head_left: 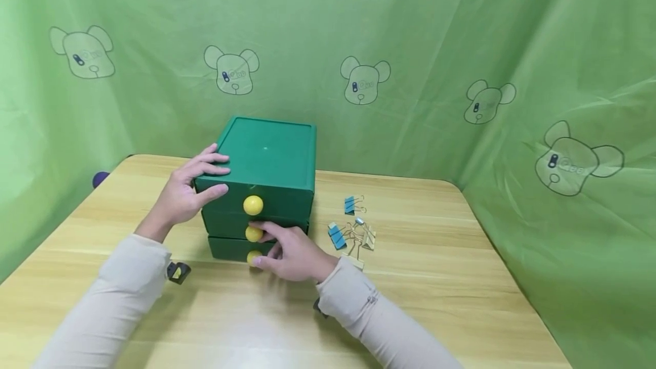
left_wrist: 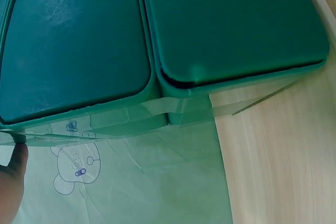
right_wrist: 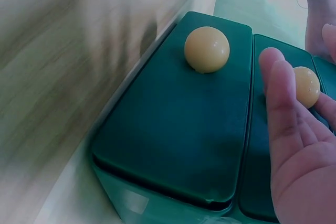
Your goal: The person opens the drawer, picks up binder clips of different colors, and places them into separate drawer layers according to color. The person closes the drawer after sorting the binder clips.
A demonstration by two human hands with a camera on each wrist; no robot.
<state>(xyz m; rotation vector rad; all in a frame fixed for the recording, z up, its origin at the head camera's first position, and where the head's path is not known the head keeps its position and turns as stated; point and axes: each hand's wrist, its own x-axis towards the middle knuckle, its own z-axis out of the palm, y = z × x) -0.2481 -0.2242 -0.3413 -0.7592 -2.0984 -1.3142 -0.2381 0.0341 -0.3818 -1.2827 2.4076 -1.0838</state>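
Note:
A dark green box of three stacked drawers (head_left: pixel 271 150) stands on the table, a yellow knob on each drawer front. My left hand (head_left: pixel 187 189) rests on its upper left corner, fingers on the lid and thumb along the top drawer's front. In the left wrist view, only part of that hand (left_wrist: pixel 11 184) shows beside the box. My right hand (head_left: pixel 297 252) holds the middle knob (right_wrist: pixel 307 86), index finger on one side, thumb and another finger on the other. Below it, the bottom knob (right_wrist: pixel 207 50) is close to the thumb. The drawer fronts appear closed.
Right of the box lie several binder clips: a blue one (head_left: pixel 349 205) farther back, another blue one (head_left: pixel 337 236) and cream ones (head_left: pixel 369 239) nearer. A purple round thing (head_left: pixel 99 179) shows by the table's left edge. Green curtains (head_left: pixel 307 27) surround the wooden table (head_left: pixel 435 278).

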